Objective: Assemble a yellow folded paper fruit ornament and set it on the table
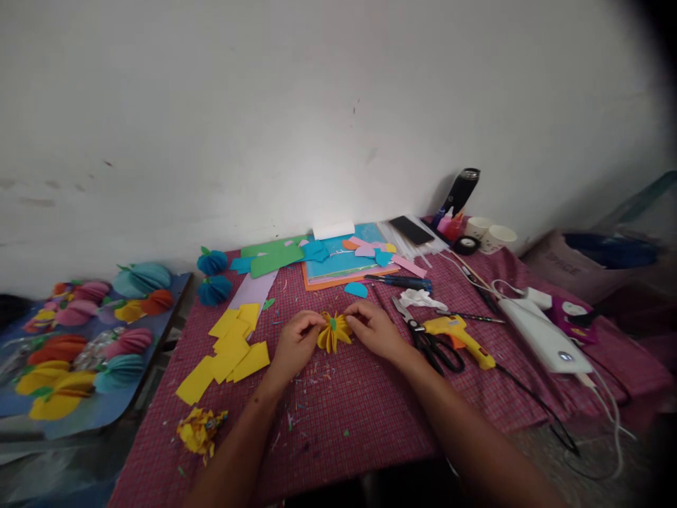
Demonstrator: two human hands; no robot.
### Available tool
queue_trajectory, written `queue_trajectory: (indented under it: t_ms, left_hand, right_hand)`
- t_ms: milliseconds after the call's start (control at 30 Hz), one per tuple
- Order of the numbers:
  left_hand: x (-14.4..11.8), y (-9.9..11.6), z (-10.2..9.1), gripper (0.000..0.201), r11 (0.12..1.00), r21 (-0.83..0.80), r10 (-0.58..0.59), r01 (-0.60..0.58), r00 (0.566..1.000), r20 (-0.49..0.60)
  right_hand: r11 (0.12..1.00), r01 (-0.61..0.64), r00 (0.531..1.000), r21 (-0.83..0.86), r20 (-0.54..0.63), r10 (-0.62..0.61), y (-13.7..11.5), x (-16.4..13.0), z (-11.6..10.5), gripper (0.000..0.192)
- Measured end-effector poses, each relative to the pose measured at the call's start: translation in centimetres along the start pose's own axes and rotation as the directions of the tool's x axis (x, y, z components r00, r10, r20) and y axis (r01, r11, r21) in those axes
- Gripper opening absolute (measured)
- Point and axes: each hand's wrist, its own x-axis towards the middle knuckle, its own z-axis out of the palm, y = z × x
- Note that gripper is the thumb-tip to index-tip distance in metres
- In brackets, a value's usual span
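Yellow paper flower [333, 331] sits at the middle of the surface [370, 409], pinched between both of our hands. We note the left hand [297, 341] closed on its left edge with fingertips and thumb, and the right hand [374, 327] gripping its right edge likewise. The piece is a fan of folded petals with a small green spot at the centre. We judge it very light, soft and easily creased; the folds would flatten under a firm squeeze, so hold belongs at the outer petal edges or the glued spine, with light pressure only.

Left of the hands lies a pile of yellow paper pieces [230, 349]; nearer, a heap of crumpled yellow scraps [199, 430]. Right of the hands we record scissors [431, 342] and a yellow glue gun [460, 335], just beside each other. Two blue paper balls [213, 276] rest far left.
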Motion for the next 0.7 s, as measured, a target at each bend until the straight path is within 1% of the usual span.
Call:
queue_trajectory:
  t_ms: [67, 233, 300, 367, 400, 467, 500, 533, 600, 700]
  left_hand:
    - [-0.1, -0.1, 0.0, 0.013, 0.999, -0.012, -0.033, 0.032, 0.999, -0.008]
    - [-0.3, -0.6, -0.1, 0.019, 0.974, -0.151, -0.176, 0.169, 0.984, -0.036]
    - [-0.3, -0.6, -0.4, 0.017, 0.97, -0.154, -0.2, 0.189, 0.978, -0.054]
    - [-0.1, -0.5, -1.0, 0.011, 0.972, -0.137, -0.201, 0.193, 0.979, -0.045]
    - [-0.1, -0.4, -1.4, 0.009, 0.973, -0.13, -0.196, 0.193, 0.98, -0.013]
    - [0.2, -0.1, -2.2, 0.008, 0.975, -0.112, -0.184, 0.193, 0.979, 0.088]
    - [0.3, 0.0, -2.5, 0.008, 0.975, -0.095, -0.184, 0.199, 0.972, 0.149]
    - [0.3, 0.1, -2.8, 0.009, 0.976, -0.076, -0.186, 0.202, 0.966, 0.181]
    - [0.4, 0.1, -3.2, 0.01, 0.979, -0.026, -0.193, 0.204, 0.956, 0.22]
    - [0.4, -0.1, -3.6, 0.012, 0.98, 0.009, -0.196, 0.2, 0.949, 0.246]
  right_hand:
    - [0.998, -0.032, 0.999, 0.057, 0.022, 0.031, 0.3, 0.0, 0.2, 0.014]
    - [0.969, -0.126, 0.991, 0.212, 0.066, 0.114, 1.1, -0.2, 0.5, 0.015]
    - [0.962, -0.139, 0.989, 0.235, 0.078, 0.123, 1.2, -0.2, 0.5, 0.016]
    - [0.961, -0.146, 0.988, 0.235, 0.082, 0.13, 1.3, -0.2, 0.3, 0.017]
    - [0.96, -0.152, 0.987, 0.234, 0.085, 0.135, 1.2, -0.2, 0.3, 0.017]
    - [0.954, -0.17, 0.984, 0.246, 0.091, 0.152, 1.0, -0.1, 0.1, 0.018]
    - [0.951, -0.177, 0.983, 0.253, 0.091, 0.158, 0.9, -0.1, -0.1, 0.018]
    - [0.95, -0.179, 0.983, 0.255, 0.087, 0.162, 0.7, 0.0, -0.3, 0.017]
    - [0.958, -0.173, 0.985, 0.23, 0.064, 0.162, 0.4, 0.1, -0.7, 0.014]
    - [0.976, -0.16, 0.987, 0.145, 0.046, 0.155, -0.1, 0.2, -1.5, 0.011]
